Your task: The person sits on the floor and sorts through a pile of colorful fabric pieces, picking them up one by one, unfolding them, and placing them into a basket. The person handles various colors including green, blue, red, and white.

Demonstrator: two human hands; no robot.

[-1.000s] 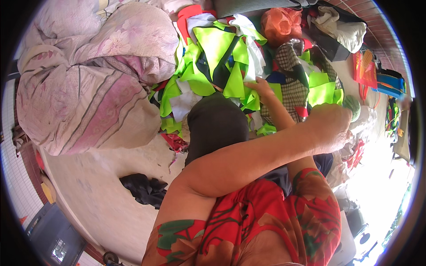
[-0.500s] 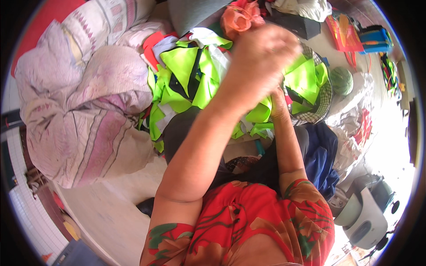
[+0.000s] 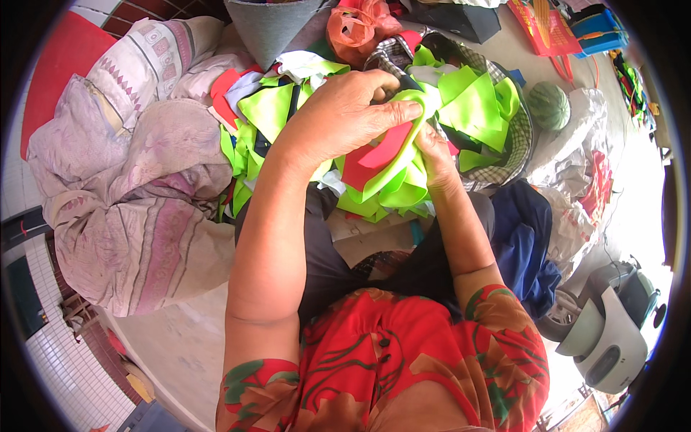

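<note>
My left hand (image 3: 342, 115) is closed, its thumb pressed on the edge of a neon-green fabric scrap (image 3: 405, 147) that hangs in a fold. A red fabric scrap (image 3: 371, 160) shows inside that fold. Close by on the right, my right hand (image 3: 436, 153) grips the same green scrap lower down; its fingertips are partly hidden behind the cloth. Under and beyond my hands lies a heap of green, white, red and black scraps (image 3: 268, 111). A checked cloth-lined basket (image 3: 520, 160) with more green scraps (image 3: 471, 101) stands just beyond my right hand.
Bulky pale patterned bedding (image 3: 155, 216) fills the left side. A red plastic bag (image 3: 360, 29) and a grey bin-like shape (image 3: 270, 29) are at the back. To the right are a striped green melon (image 3: 549, 106), crumpled white plastic (image 3: 572, 169), navy cloth (image 3: 515, 241) and a grey-white appliance (image 3: 608, 345).
My left hand has come down and left from its raised, blurred position and now holds the green scrap beside my right hand. The folded scrap with red inside has come into view.
</note>
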